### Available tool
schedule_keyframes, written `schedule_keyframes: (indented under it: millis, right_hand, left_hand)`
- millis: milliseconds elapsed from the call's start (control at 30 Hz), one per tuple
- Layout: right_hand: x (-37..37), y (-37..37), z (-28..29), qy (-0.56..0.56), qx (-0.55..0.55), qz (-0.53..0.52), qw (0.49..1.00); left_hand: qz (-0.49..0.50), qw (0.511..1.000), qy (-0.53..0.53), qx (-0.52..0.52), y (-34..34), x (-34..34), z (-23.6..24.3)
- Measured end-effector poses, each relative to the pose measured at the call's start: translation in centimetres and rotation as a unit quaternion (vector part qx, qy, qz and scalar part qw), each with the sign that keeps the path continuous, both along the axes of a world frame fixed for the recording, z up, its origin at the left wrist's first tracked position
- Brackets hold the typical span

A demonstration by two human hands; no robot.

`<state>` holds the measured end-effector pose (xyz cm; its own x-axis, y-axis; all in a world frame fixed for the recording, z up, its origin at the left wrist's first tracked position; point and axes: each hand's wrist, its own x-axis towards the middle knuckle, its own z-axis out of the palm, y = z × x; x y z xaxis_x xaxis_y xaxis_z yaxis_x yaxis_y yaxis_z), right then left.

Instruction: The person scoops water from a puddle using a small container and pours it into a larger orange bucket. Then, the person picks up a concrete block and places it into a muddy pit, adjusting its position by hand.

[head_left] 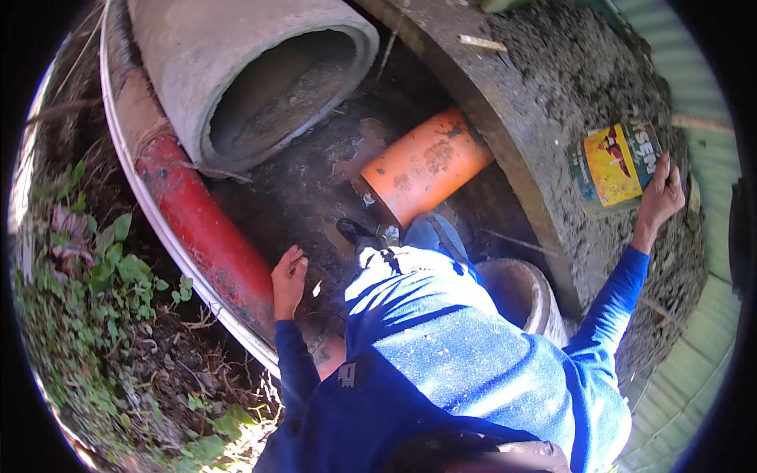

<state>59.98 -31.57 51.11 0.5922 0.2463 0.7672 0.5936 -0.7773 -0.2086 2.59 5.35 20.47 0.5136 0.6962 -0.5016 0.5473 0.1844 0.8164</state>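
Note:
My left hand (289, 285) hangs over the dark ground beside a red pipe (197, 213). Its fingers are loosely bent and hold nothing. Out to the right, my right hand (661, 197) is closed at the right edge of a dark green tin (585, 189) with a yellow picture panel. The tin rests on the rough grey bank (536, 102), and my fingers partly cover its side. Between my arms, an orange pipe (430, 164) lies slantwise on the wet ground, just ahead of my legs.
A large concrete pipe (177, 71) opens toward me at the upper left. Another round concrete piece (544, 303) stands by my right side. A long white edge (162, 232) curves along the left, with leafy plants (118, 268) beyond it. Green corrugated sheeting (714, 197) borders the right.

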Motion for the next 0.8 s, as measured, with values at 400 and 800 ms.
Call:
schedule_keyframes:
  millis: [400,800]
  right_hand:
    - [-1.1,-6.5,-6.3,-0.097,-0.026,-0.085,0.991]
    - [4.7,-10.2,-10.3,-0.168,-0.061,-0.065,0.982]
  left_hand:
    - [-0.104,0.990,0.085,0.031,2.0,-1.2,2.4]
    - [-0.098,0.987,0.089,0.092,1.6,3.2,5.8]
